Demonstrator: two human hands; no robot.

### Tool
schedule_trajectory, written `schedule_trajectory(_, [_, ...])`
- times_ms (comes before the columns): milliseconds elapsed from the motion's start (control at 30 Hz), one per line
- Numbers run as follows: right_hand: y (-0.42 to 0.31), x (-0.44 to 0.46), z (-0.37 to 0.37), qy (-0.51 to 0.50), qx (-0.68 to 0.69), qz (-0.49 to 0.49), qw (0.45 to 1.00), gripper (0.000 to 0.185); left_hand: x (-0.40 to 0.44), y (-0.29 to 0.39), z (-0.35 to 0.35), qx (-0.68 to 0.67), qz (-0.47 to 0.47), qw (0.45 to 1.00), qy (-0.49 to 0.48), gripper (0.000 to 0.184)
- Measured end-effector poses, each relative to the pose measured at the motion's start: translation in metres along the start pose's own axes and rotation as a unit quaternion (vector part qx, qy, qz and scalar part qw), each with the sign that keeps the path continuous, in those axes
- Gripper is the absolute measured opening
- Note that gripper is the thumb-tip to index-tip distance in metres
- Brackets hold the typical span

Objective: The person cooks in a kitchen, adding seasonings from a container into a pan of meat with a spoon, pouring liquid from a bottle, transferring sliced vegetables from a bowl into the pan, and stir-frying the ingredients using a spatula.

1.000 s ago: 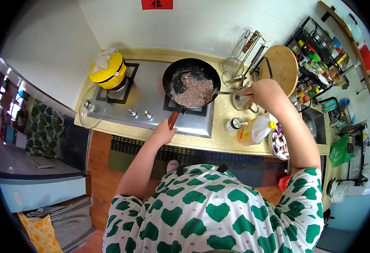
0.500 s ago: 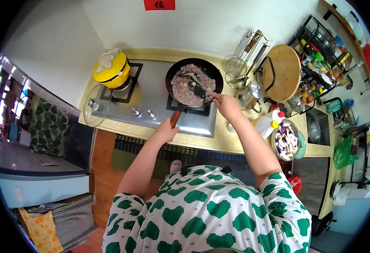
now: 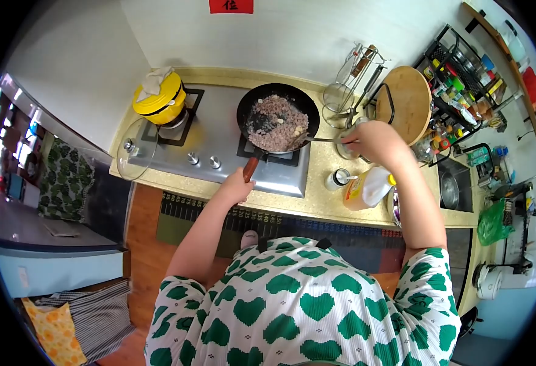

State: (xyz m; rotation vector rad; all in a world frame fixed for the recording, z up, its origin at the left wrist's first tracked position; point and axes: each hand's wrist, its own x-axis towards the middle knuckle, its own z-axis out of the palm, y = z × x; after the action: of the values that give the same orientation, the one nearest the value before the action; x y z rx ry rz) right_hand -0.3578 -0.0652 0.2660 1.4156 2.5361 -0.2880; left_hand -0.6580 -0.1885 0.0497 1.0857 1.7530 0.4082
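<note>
A black frying pan (image 3: 246,99) stands on the right burner of the steel stove, with crumbled pinkish-brown meat (image 3: 271,125) spread inside. My left hand (image 3: 236,186) is closed round the pan's reddish-brown handle (image 3: 251,169). At the pan's right side, my right hand (image 3: 375,144) holds a spatula (image 3: 324,140) whose tip is in the meat near the right rim. Just below my right hand stand a small open jar (image 3: 337,179) and an oil jug (image 3: 365,189) with a yellow cap.
A yellow pot (image 3: 160,100) sits on the left burner, a glass lid (image 3: 135,150) beside it. Behind the right hand are a utensil rack (image 3: 340,97) and a round wooden board (image 3: 404,104). A sink (image 3: 454,189) and spice shelves (image 3: 463,85) are further right.
My right hand has pulled back to the right from the pan since half a second ago, drawing the spatula to the rim. Meat has shifted about in the pan. The left hand keeps its hold.
</note>
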Motion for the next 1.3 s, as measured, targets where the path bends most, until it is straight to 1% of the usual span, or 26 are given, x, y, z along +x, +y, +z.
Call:
schedule_trajectory(33, [-0.002, 0.008, 0.009, -0.004, 0.006, -0.006, 1.0, 0.024, 0.001, -0.001, 0.001, 0.0, 0.0, 1.0, 0.001, 0.04])
schedule_trajectory(67, [-0.001, 0.017, 0.024, 0.029, 0.022, -0.024, 0.999, 0.023, 0.003, -0.003, 0.0, 0.0, -0.001, 1.0, 0.004, 0.04])
schedule_trajectory(133, [-0.009, 0.031, 0.046, 0.062, 0.081, 0.013, 0.995, 0.023, 0.007, -0.008, 0.002, -0.002, 0.005, 1.0, 0.001, 0.039])
schedule_trajectory(167, [-0.008, 0.041, 0.062, 0.095, 0.092, 0.011, 0.991, 0.023, 0.008, -0.01, 0.002, -0.002, 0.007, 1.0, 0.0, 0.039])
schedule_trajectory(300, [-0.008, 0.078, 0.101, 0.191, 0.146, 0.059, 0.969, 0.026, 0.008, -0.009, 0.004, 0.007, 0.01, 1.0, 0.007, 0.036])
schedule_trajectory(400, [-0.004, 0.099, 0.127, 0.205, 0.157, 0.046, 0.965, 0.027, 0.005, -0.007, 0.003, 0.009, 0.006, 1.0, 0.009, 0.035])
schedule_trajectory(433, [-0.004, 0.099, 0.133, 0.198, 0.146, 0.022, 0.969, 0.026, 0.005, -0.006, 0.002, 0.004, 0.007, 1.0, 0.007, 0.035])
schedule_trajectory(467, [0.0, 0.096, 0.137, 0.17, 0.13, 0.036, 0.976, 0.026, 0.004, -0.006, 0.002, -0.001, 0.009, 1.0, 0.006, 0.035])
schedule_trajectory(533, [-0.008, 0.072, 0.11, 0.112, 0.095, 0.062, 0.987, 0.025, 0.007, -0.009, 0.003, -0.003, 0.008, 1.0, 0.007, 0.036])
schedule_trajectory(567, [0.001, 0.065, 0.099, 0.104, 0.063, 0.061, 0.991, 0.026, 0.008, -0.01, 0.004, -0.005, 0.008, 1.0, 0.007, 0.036])
schedule_trajectory(600, [0.009, 0.052, 0.08, 0.121, 0.039, 0.024, 0.992, 0.025, 0.006, -0.009, 0.004, -0.006, 0.004, 1.0, 0.011, 0.036])
schedule_trajectory(667, [0.015, 0.032, 0.034, 0.071, 0.028, 0.04, 0.996, 0.024, 0.0, -0.001, 0.001, -0.007, 0.0, 1.0, 0.017, 0.037])
schedule_trajectory(733, [0.022, 0.015, 0.003, 0.083, -0.021, 0.016, 0.996, 0.023, 0.002, -0.002, 0.001, 0.001, 0.0, 1.0, 0.009, 0.038])
schedule_trajectory(767, [0.017, 0.007, -0.014, 0.067, -0.016, 0.028, 0.997, 0.023, 0.002, -0.002, 0.001, 0.004, 0.0, 1.0, 0.01, 0.039])
schedule_trajectory(867, [0.026, 0.016, -0.01, 0.06, -0.092, 0.002, 0.994, 0.021, 0.003, -0.005, 0.002, 0.006, 0.006, 1.0, 0.01, 0.039])
schedule_trajectory(900, [0.013, 0.02, -0.008, 0.035, -0.109, 0.025, 0.993, 0.019, 0.004, -0.005, 0.002, 0.005, 0.009, 1.0, 0.009, 0.039])
schedule_trajectory(933, [0.016, 0.031, 0.008, 0.049, -0.128, -0.002, 0.991, 0.019, 0.005, -0.006, 0.003, 0.008, 0.01, 1.0, 0.01, 0.039])
schedule_trajectory(1033, [0.016, 0.044, 0.036, 0.102, 0.016, 0.02, 0.994, 0.023, 0.004, -0.006, 0.002, 0.013, 0.011, 1.0, 0.015, 0.039])
schedule_trajectory(1133, [0.011, 0.049, 0.067, 0.134, 0.14, 0.074, 0.978, 0.025, 0.001, -0.004, 0.002, 0.012, 0.009, 1.0, 0.012, 0.038])
schedule_trajectory(1167, [0.02, 0.059, 0.091, 0.15, 0.174, 0.068, 0.971, 0.027, 0.002, -0.003, 0.002, 0.01, 0.009, 1.0, 0.011, 0.037])
schedule_trajectory(1267, [0.012, 0.07, 0.136, 0.163, 0.22, 0.108, 0.956, 0.029, 0.003, -0.006, 0.003, 0.01, 0.005, 1.0, 0.015, 0.038])
schedule_trajectory(1300, [0.007, 0.071, 0.151, 0.163, 0.244, 0.106, 0.95, 0.03, 0.005, -0.006, 0.004, 0.011, 0.005, 1.0, 0.018, 0.039])
